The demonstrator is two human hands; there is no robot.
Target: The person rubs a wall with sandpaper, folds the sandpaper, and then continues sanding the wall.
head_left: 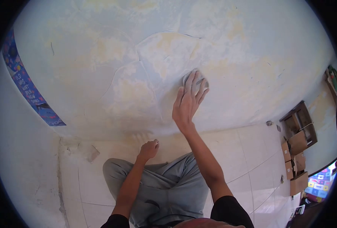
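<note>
A pale wall (168, 49) with yellowish patches and thin cracks fills the upper part of the head view. Against it my right hand (188, 100) presses a small greyish pad (202, 83), its fingers spread over the pad. Lower down, my left hand (149, 149) is curled close to the foot of the wall, above my grey trousers (164, 190). Its fingers are bent together, and what they hold, if anything, is too small to make out.
A blue printed banner (28, 89) hangs at the left. Cardboard boxes (298, 183) and a wooden frame (309, 125) stand at the right, near a colourful cloth (320, 182). A small flat fragment (94, 154) lies on the tiled floor (236, 163).
</note>
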